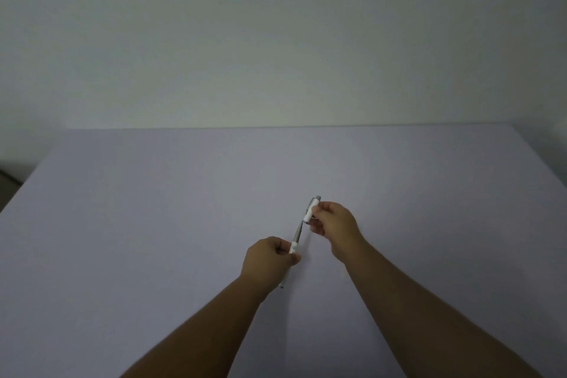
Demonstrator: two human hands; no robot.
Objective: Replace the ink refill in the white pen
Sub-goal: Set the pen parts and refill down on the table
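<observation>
The white pen is in two parts above the table. My left hand (pixel 270 258) grips the lower barrel (pixel 293 247), whose tip (pixel 281 285) pokes out below my fist. A grey ink refill (pixel 298 232) sticks up from that barrel. My right hand (pixel 333 224) pinches the white upper barrel (pixel 311 212) with its grey cap end and clip, held just above the refill's top end. Whether the refill's top reaches inside the upper barrel is not clear.
A pale lilac table (pixel 153 224) spreads under both arms, its far edge meeting a plain light wall (pixel 276 40). The table's left edge drops off to a dark floor (pixel 9 184).
</observation>
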